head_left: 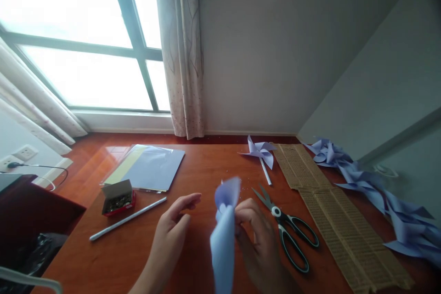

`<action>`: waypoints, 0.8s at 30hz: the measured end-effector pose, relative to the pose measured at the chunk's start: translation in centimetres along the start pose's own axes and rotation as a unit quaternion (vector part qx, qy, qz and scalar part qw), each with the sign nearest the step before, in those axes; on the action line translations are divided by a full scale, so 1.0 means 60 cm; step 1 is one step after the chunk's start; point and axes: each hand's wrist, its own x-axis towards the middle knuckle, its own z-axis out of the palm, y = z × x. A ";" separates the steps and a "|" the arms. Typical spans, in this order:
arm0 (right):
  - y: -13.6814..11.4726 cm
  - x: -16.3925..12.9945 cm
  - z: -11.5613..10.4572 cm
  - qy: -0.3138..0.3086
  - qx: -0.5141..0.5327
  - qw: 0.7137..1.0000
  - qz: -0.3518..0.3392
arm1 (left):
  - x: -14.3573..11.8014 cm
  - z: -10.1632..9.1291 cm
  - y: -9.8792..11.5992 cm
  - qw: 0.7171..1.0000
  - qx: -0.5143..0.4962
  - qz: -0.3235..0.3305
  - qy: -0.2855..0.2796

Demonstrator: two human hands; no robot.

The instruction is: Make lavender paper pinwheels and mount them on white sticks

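My right hand [257, 234] pinched the folded paper [223, 234] near its top, above the table [203, 165] in front of me. My left hand [172, 225] hovered just beside it, fingers loose and holding nothing.

The paper was blurred, so I judged it unsteady; the folded corners looked ready to spring apart if my pinch slackened before the left hand came in. The open scissors [287, 227] lay close by my right wrist, where a careless sweep could catch the blades. The open pin box [117, 198] sat near the stick [128, 218], easy to knock and spill.

I could read no writing anywhere, neither on the box nor on the paper stack [151, 167].
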 end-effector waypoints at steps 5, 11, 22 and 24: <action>-0.002 0.001 0.003 -0.002 0.021 1.000 0.008 | 0.003 -0.005 -0.002 1.000 -0.006 -0.006 0.005; 0.008 -0.003 0.002 -0.017 0.081 0.993 0.087 | 0.001 -0.005 -0.005 1.000 -0.015 -0.015 0.006; 0.014 0.000 0.004 -0.009 0.117 0.987 0.107 | -0.003 0.000 -0.001 1.000 -0.017 -0.004 -0.010; 0.014 0.001 0.003 -0.008 0.121 0.987 0.109 | -0.003 0.000 -0.003 1.000 -0.016 0.003 -0.013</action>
